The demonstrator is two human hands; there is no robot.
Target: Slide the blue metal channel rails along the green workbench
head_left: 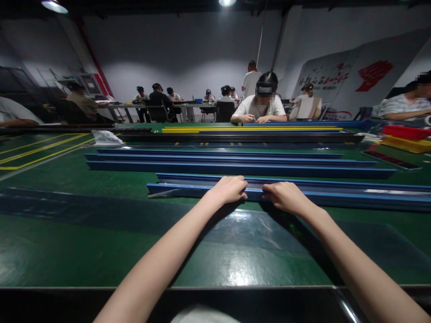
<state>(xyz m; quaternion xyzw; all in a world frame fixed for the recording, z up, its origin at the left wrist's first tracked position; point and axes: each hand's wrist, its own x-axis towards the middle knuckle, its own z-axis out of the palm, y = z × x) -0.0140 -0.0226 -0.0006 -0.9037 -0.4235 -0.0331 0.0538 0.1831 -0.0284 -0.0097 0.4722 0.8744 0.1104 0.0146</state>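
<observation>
Both my arms reach forward over a green table (84, 251). My left hand (229, 189) and my right hand (286, 196) rest side by side on the near edge of a long blue rail (353, 194) that lies across the table. The fingers of both hands curl over the rail's edge and grip it. The two hands are a short gap apart.
More long blue rails (215, 163) lie parallel farther back, then dark and yellow rails (249, 130). A person (261, 105) sits across the table; others sit at tables behind and at both sides. Red and yellow pieces (406, 137) lie at right. A white bag (106, 137) lies at left.
</observation>
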